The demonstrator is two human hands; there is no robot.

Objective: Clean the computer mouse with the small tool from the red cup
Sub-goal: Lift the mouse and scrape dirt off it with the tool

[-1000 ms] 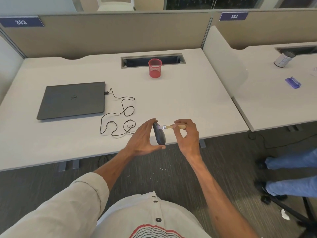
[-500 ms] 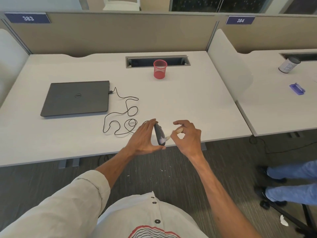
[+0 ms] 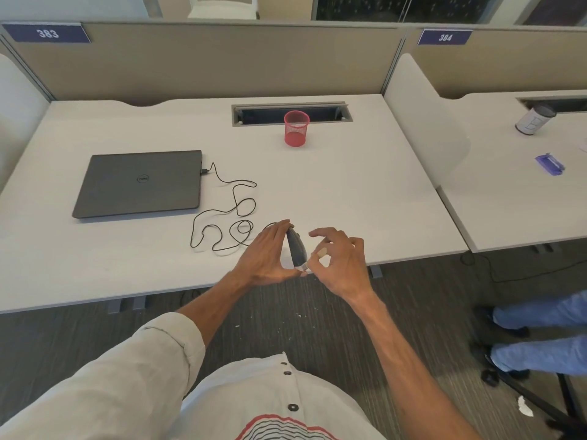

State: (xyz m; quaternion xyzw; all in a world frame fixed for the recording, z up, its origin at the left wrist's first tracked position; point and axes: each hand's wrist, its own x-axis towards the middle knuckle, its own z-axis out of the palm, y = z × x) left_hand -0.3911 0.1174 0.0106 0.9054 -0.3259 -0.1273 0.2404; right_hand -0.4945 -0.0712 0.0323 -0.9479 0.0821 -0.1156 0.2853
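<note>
Now the left hand point(image 3: 270, 254) has the computer mouse point(image 3: 296, 247) pinched on edge, fingertips on its far end and thumb under its near end, so the dark body stands between them just above the front edge of the desk point(image 3: 365, 192). Right beside it, at three o'clock, the right hand point(image 3: 341, 265) holds the small tool point(image 3: 313, 258), a pale wooden stick gripped between thumb and finger, the other fingers spread loose. Its light tip meets the mouse at the lower end, close by the left thumb. From the mouse's far end the black cable point(image 3: 222, 217) runs off toward ten o'clock in loose loops and plugs into the side of the closed laptop point(image 3: 139, 182). Up at twelve o'clock, well apart from both hands, the red cup point(image 3: 296, 128) stands upright just in front of the desk's cable slot point(image 3: 317, 114).
</note>
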